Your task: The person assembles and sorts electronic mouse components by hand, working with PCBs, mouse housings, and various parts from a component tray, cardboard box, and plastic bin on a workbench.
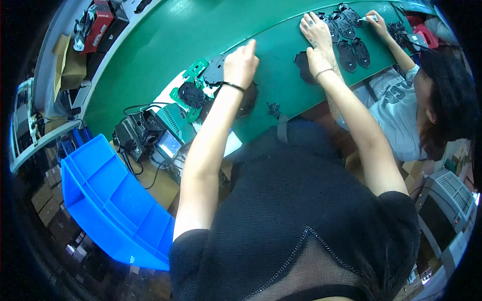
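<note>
My left hand (pixel 240 65), a dark band at its wrist, is closed over black parts at the left of the green table; anything in its fingers is hidden. Under and beside it lie a flat dark grey piece (pixel 215 70), a dark rounded part (pixel 249 100) and a black oval part (pixel 191 94). Green circuit boards (pixel 196 69) are close by. My right hand (pixel 320 61) is closed at the right edge of a black mouse-shaped shell (pixel 303 67), seemingly gripping it. A co-worker's hand (pixel 316 30) reaches just beyond my right hand, beside several similar black shells (pixel 346 55).
The co-worker's other hand (pixel 375 23) holds a small white tool (pixel 367 18). Small dark pieces (pixel 273 110) lie near the table's front edge. A blue bin (pixel 118 205) stands at left, beside a machine with cables (pixel 143 133). Dark parts (pixel 398 34) are piled far right.
</note>
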`<state>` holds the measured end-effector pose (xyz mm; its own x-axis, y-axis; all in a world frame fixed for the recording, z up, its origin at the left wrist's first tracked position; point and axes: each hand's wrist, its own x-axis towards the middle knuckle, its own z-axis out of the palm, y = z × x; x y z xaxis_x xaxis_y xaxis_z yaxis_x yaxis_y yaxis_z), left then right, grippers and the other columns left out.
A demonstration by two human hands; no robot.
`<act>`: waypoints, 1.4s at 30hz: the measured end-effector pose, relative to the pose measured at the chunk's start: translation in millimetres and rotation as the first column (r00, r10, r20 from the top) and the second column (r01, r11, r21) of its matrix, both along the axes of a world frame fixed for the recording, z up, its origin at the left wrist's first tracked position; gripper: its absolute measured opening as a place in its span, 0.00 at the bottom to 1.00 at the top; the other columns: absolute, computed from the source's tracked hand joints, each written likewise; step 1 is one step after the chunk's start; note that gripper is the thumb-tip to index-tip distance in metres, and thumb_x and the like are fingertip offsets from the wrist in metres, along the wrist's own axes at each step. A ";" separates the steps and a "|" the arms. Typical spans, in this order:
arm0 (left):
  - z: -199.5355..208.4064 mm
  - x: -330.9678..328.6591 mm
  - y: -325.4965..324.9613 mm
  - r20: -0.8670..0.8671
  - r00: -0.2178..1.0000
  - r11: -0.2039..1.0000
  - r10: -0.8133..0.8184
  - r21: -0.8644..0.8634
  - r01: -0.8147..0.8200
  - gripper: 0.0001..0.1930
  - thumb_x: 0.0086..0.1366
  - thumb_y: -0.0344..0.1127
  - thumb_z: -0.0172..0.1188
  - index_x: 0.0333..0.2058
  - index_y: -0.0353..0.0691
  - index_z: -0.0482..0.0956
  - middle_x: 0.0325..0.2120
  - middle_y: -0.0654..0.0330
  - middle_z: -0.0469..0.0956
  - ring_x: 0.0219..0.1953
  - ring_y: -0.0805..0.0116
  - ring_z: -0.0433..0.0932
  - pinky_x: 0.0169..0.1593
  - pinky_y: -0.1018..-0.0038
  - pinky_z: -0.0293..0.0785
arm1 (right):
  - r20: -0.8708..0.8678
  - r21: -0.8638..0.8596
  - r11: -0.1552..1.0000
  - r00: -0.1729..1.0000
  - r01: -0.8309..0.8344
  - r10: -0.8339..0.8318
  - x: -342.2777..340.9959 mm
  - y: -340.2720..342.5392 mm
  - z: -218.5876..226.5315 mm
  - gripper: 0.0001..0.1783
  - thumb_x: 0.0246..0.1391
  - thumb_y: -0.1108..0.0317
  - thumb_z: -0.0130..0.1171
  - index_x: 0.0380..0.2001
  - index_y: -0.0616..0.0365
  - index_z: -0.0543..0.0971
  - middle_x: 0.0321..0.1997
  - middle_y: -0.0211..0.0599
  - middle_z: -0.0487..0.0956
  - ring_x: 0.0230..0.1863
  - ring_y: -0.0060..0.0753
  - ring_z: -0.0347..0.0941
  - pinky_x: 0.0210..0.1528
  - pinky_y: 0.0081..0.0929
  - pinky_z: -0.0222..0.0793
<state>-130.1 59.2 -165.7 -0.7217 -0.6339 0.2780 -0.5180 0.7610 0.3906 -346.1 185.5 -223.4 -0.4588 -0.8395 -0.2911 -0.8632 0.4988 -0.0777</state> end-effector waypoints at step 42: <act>43.8 130.5 90.5 -0.218 0.614 -0.466 0.758 0.478 0.745 0.27 0.61 0.40 0.46 0.58 0.43 0.53 0.57 0.43 0.55 0.57 0.39 0.57 0.52 0.43 0.62 | 0.501 -0.369 0.863 0.856 0.344 -0.127 -17.6 30.0 -11.7 0.11 0.36 0.71 0.60 0.29 0.58 0.77 0.22 0.34 0.77 0.25 0.26 0.74 0.31 0.23 0.70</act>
